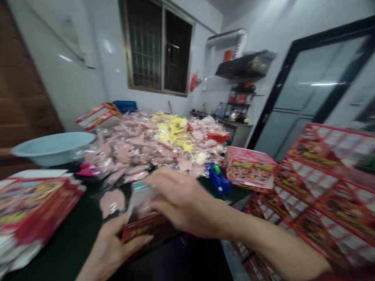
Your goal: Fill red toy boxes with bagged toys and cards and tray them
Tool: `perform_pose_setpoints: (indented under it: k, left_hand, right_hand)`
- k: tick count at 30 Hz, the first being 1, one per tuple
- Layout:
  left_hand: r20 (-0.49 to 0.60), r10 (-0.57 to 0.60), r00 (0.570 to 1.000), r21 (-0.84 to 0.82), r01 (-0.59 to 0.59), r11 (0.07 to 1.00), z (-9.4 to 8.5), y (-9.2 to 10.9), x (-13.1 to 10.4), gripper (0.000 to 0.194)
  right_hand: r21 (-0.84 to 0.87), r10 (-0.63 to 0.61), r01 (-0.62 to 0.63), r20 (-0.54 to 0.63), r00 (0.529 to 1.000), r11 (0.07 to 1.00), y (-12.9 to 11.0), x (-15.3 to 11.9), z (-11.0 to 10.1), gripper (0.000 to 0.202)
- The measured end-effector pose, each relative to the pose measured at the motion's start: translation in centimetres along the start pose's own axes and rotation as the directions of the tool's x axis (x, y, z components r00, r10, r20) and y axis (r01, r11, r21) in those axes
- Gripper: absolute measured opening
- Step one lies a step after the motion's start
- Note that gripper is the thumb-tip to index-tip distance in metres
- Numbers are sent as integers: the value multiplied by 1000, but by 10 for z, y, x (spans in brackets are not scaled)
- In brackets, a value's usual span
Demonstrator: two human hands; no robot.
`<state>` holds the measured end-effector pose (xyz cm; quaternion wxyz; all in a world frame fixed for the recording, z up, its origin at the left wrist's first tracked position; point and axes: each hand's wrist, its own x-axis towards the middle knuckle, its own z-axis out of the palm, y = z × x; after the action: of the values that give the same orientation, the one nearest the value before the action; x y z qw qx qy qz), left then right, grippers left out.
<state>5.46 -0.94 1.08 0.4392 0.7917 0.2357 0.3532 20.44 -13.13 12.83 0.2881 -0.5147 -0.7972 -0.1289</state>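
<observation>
My left hand [113, 244] is wrapped round the near left corner of a red printed cardboard box [146, 226] whose top is open. Over that opening, my right hand [178, 197] reaches in from the right, its fingers closed on a plastic-wrapped pink piece [144, 208] that they partly hide. Just left of the box, a single flat pink piece [112, 203] lies on the dark green tabletop [73, 242]. Behind my hands spreads a big heap of pink pieces in clear bags [131, 150], with yellow star-like pieces [172, 130] on top.
Flattened red cartons [38, 207] are stacked at left, near a pale blue basin [54, 146]. A blue tape dispenser [218, 179] stands right of the heap, beside a filled red box [250, 168]. Stacked red boxes [319, 187] rise at far right, beside the table.
</observation>
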Motion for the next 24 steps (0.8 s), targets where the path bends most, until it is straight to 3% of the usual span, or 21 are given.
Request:
perform_pose_setpoints:
  k: [2, 3, 9, 11, 13, 14, 16, 18, 19, 20, 24]
  left_hand:
    - [85, -27, 996, -52, 31, 998, 3, 1, -6, 25]
    - [73, -41, 996, -78, 47, 996, 5, 2, -9, 21]
    - [-126, -139, 982, -199, 112, 974, 15, 7, -26, 26]
    - [-147, -186, 971, -191, 156, 969, 10, 4, -32, 25]
    - [-191, -213, 958, -178, 180, 968, 1, -4, -39, 23]
    - [-257, -232, 938, -173, 192, 966, -5, -8, -41, 24]
    - [-449, -283, 848, -170, 229, 958, -18, -17, -45, 35]
    - [-571, -303, 763, -182, 242, 953, -29, -22, -47, 46]
    - [-580, -302, 757, -187, 238, 953, -32, -23, -46, 48]
    - [-569, -297, 767, -190, 230, 955, -34, -23, -45, 49]
    - [-492, -308, 814, -162, 261, 952, -35, -19, -40, 48]
  right_hand:
    - [26, 85, -82, -116, 990, 996, -3, -12, 12, 19]
    - [45, 96, -91, -120, 988, 995, -6, -17, 21, 17]
    - [1, 3, -3, -100, 995, 1000, -35, -23, 77, 30]
    - [56, -39, 50, -177, 983, 997, -38, -22, 79, 28]
    - [137, -35, 86, -342, 939, 987, -32, -25, 72, 22]
    - [159, 2, 73, -429, 903, 985, -25, -28, 67, 22]
    - [140, 114, -48, -517, 849, 989, 1, -37, 63, 23]
    - [41, 261, -270, -429, 865, 962, 40, -47, 68, 20]
    - [-39, 365, -395, -308, 879, 918, 62, -52, 75, 19]
    - [-140, 462, -479, -138, 876, 867, 83, -56, 83, 21]
    - [-178, 480, -455, 136, 867, 872, 152, -63, 110, 25]
